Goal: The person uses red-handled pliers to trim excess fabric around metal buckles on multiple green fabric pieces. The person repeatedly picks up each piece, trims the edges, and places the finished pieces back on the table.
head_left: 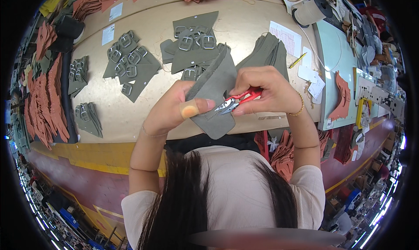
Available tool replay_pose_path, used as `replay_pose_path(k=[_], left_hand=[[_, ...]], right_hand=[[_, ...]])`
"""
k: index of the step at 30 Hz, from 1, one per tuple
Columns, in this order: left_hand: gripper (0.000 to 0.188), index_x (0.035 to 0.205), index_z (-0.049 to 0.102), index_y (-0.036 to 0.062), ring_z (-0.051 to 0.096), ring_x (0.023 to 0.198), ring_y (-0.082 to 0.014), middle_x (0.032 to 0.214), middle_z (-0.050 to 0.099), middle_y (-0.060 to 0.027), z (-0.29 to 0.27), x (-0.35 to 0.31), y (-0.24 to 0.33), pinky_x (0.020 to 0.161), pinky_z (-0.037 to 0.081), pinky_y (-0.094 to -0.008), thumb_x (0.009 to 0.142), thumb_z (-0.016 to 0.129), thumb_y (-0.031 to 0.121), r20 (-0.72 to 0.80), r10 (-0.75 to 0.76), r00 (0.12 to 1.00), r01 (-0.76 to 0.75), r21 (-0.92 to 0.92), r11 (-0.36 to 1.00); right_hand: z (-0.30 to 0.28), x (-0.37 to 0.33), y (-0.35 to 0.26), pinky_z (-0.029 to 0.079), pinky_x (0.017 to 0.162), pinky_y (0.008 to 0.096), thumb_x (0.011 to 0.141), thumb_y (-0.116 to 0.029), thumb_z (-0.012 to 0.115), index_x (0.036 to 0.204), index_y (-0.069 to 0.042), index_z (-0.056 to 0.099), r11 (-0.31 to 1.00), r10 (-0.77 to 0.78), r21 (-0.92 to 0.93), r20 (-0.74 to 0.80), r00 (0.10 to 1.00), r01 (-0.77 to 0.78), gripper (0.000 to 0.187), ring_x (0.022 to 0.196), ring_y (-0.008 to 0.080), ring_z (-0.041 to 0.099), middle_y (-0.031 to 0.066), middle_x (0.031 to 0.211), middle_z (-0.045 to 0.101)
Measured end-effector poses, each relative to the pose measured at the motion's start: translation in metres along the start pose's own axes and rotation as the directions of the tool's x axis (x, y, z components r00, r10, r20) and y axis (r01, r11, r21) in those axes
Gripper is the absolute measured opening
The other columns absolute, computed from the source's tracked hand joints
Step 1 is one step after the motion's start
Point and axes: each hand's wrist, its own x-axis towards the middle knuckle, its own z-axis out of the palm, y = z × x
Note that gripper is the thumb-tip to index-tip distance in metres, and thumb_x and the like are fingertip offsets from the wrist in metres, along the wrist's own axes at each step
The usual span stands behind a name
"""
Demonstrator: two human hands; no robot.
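My left hand, a bandage round its thumb, grips a grey-green leather piece by its left edge, thumb on top. The piece is tilted up off the table and has a line of stitch holes near its lower part. In my right hand are small red-handled thread snips, fingers closed round the handles. Their metal blades lie against the leather's face, close to my left thumb. Whether a thread sits between the blades is too small to tell. Behind the piece lie stacked grey-green straps with metal buckles.
More buckled pieces lie left on the brown-covered table. A stack of grey-green pieces, printed sheets, a yellow pen and a thread spool are right. Orange leather pieces hang at the far left.
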Motion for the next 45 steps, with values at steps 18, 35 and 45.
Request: replay_pose_path(k=[18, 35, 45], left_hand=[[0.039, 0.105, 0.065, -0.0057, 0.064, 0.088, -0.0177, 0.098, 0.068, -0.012, -0.018, -0.009, -0.012, 0.08, 0.049, -0.027, 0.085, 0.061, 0.027, -0.086, -0.082, 0.993, 0.078, -0.045, 0.996], [0.042, 0.128, 0.058, 0.0059, 0.044, 0.129, -0.0398, 0.139, 0.045, -0.0251, -0.123, -0.069, -0.128, 0.101, 0.042, -0.0421, 0.086, 0.061, 0.01, -0.64, 0.383, 0.666, 0.635, 0.756, 0.159], [0.073, 0.123, 0.048, -0.0063, 0.052, 0.108, -0.0346, 0.113, 0.053, -0.0214, -0.04, 0.013, -0.155, 0.087, 0.045, -0.044, 0.069, 0.083, 0.027, -0.546, 0.353, 0.76, 0.452, 0.834, 0.316]], right_hand=[[0.004, -0.017, 0.027, 0.041, 0.057, 0.0236, 0.068, -0.013, 0.084, 0.083, -0.001, 0.066, 0.993, 0.11, 0.053, -0.188, 0.976, -0.102, 0.027, 0.063, 0.0108, 0.055, 0.0045, 0.072, 0.062], [0.027, -0.028, 0.053, 0.044, 0.069, 0.0206, 0.076, -0.008, 0.079, 0.091, 0.001, 0.062, 0.93, 0.32, 0.297, -0.369, 0.872, -0.216, 0.025, 0.077, 0.0071, 0.055, 0.0032, 0.085, 0.062], [0.045, -0.04, 0.065, 0.045, 0.068, 0.0196, 0.081, -0.012, 0.077, 0.093, -0.002, 0.06, 0.865, 0.449, 0.411, -0.377, 0.81, -0.288, 0.024, 0.076, 0.0042, 0.056, 0.0026, 0.087, 0.066]])
